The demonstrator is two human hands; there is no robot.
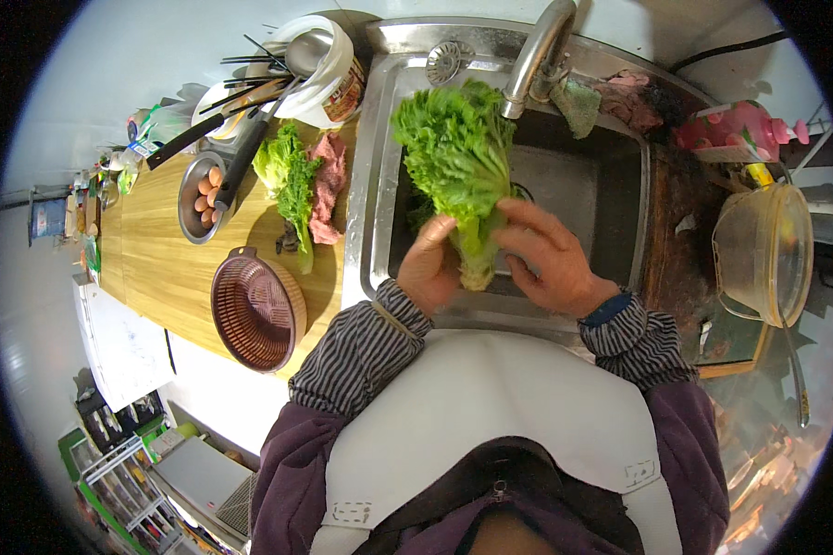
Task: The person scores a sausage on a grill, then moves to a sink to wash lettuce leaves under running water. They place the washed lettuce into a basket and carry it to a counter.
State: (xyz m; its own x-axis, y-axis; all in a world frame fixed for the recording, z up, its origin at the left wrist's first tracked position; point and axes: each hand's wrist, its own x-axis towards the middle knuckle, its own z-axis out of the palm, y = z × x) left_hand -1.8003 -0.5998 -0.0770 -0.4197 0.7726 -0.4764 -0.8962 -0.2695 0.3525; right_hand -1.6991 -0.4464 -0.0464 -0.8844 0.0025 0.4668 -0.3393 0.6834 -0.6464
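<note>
A head of leafy green lettuce [458, 152], its root end towards me, is held over the stainless steel sink [382, 208]. My left hand [430, 263] grips its pale base from the left. My right hand [545, 260], a little blurred, is at the right side of the stem with its fingers spread; whether the fingertips touch it is unclear. The metal faucet [538, 62] stands beyond, just right of the leaves. Darker greens show partly in the sink behind the lettuce. On the wooden counter at the left lie loose leaves [291, 180].
Left on the counter are a brown plastic colander [253, 309], a steel bowl [193, 191] of eggs, a pink cloth [328, 187] and a white bucket [337, 55] with utensils. A sink strainer [443, 62] lies behind the basin. A clear plastic tub [760, 250] and pink bottle [729, 132] are right.
</note>
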